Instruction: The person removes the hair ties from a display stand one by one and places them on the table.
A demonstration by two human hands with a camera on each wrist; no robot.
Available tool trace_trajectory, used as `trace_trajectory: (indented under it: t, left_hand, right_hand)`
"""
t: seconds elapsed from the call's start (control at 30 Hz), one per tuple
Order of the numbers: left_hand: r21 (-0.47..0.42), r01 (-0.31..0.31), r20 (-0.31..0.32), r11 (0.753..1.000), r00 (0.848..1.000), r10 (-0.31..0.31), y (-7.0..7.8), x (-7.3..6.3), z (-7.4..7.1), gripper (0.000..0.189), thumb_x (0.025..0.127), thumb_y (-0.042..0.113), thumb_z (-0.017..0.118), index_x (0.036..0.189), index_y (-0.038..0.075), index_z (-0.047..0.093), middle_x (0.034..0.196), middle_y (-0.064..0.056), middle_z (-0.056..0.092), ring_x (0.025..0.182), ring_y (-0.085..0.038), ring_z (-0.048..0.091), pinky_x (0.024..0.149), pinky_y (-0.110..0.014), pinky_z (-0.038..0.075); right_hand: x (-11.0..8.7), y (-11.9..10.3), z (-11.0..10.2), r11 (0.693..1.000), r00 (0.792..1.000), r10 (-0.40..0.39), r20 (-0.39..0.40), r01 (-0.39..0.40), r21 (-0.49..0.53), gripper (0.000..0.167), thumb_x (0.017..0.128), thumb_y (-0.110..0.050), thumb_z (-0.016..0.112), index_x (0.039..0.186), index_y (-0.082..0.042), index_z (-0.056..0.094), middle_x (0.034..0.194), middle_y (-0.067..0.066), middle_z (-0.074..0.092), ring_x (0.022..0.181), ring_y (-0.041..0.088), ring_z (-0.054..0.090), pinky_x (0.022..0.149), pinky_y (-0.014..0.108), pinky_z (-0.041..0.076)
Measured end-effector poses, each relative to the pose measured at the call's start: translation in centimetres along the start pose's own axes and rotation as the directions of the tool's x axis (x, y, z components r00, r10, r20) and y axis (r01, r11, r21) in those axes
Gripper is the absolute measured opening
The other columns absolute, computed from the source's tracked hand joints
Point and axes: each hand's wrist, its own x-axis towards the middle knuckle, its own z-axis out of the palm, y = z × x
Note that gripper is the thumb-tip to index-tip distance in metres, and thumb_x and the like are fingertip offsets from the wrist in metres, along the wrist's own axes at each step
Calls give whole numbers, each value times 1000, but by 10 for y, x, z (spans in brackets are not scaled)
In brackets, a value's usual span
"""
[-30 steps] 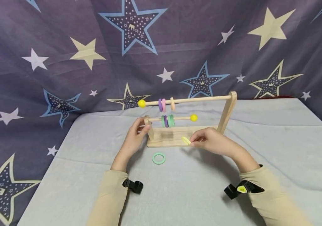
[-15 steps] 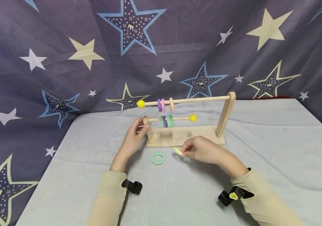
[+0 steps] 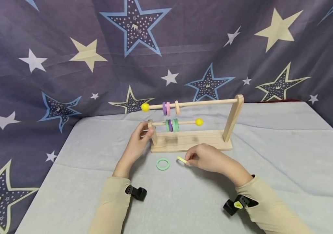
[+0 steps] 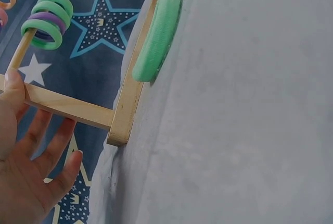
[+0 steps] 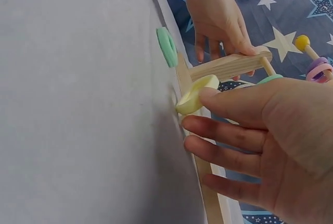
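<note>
A dark star-printed cloth (image 3: 166, 63) hangs across the top of the head view, with a pale grey surface (image 3: 184, 201) below it. Over the last second the right hand (image 3: 208, 157) has come down from above the base of the wooden stand (image 3: 201, 138) towards the middle of the frame, bringing the yellow ring (image 3: 181, 159) with it. That ring is now in front of the stand, near the loose green ring (image 3: 162, 169), so the work seems to have shifted from the stand to the area before it. The purple, pink and orange rings (image 3: 168, 109) on the upper rod (image 3: 210, 103) look unmoved, and the left hand (image 3: 137, 143) has stayed on the short post (image 3: 154, 138).

The head view gives the whole layout but hides part of the right grip. The right wrist view makes it plain: thumb and forefinger pinch the yellow ring, the other fingers held apart. Whether that ring touches the surface I cannot tell. The left wrist view shows, at lower left, the left hand holding the post, thumb on top and fingers spread beyond. There the green ring appears side-on at upper centre, and only a slice of yellow ring shows at the top edge.
</note>
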Motion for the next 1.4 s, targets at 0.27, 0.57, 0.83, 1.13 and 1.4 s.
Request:
trace_trajectory:
  t: [0.27, 0.57, 0.83, 1.13, 1.4]
  left_hand:
    - [-14, 18, -1, 1000, 1000, -18, 4, -1, 1, 40, 102, 23, 56, 137, 4, 51, 127, -20, 58, 116, -34, 56, 97, -47, 41]
    - [0, 15, -1, 1000, 1000, -15, 4, -1, 0, 40, 102, 24, 56, 136, 5, 52, 126, -18, 58, 116, -33, 56, 96, -46, 42]
    - [7, 14, -1, 1000, 1000, -14, 3, -1, 0, 39, 102, 24, 55, 137, 6, 51, 125, -16, 59, 115, -33, 56, 96, -46, 42]
    - [14, 15, -3, 1000, 1000, -15, 3, -1, 0, 39, 102, 25, 55, 137, 6, 51, 126, -16, 58, 116, -33, 56, 97, -47, 42]
    - [8, 6, -3, 1000, 1000, -6, 2, -1, 0, 40, 102, 24, 55, 137, 5, 51, 126, -18, 59, 115, -34, 56, 96, -47, 43]
  right_hand:
    - [0, -1, 0, 1000, 1000, 21, -8, -21, -23, 5, 89, -17, 76, 89, -12, 73, 83, -12, 66, 71, 5, 55, 69, 28, 48]
    - [0, 0, 3, 999, 999, -28, -18, 27, -24, 5, 87, -13, 77, 88, -17, 74, 87, -12, 66, 78, 4, 58, 74, 28, 50]
    - [0, -1, 5, 998, 999, -49, -14, 49, -33, 7, 85, -17, 79, 85, -21, 74, 84, -15, 62, 75, 2, 55, 71, 26, 48]
    - [0, 0, 4, 999, 999, -39, -16, 38, -24, 4, 88, -19, 77, 91, -18, 74, 87, -14, 66, 80, 3, 59, 76, 30, 50]
    - [2, 2, 1, 1000, 997, -30, -72, 30, -1, 10, 90, -15, 74, 100, -17, 74, 84, -14, 66, 76, 4, 58, 70, 28, 48]
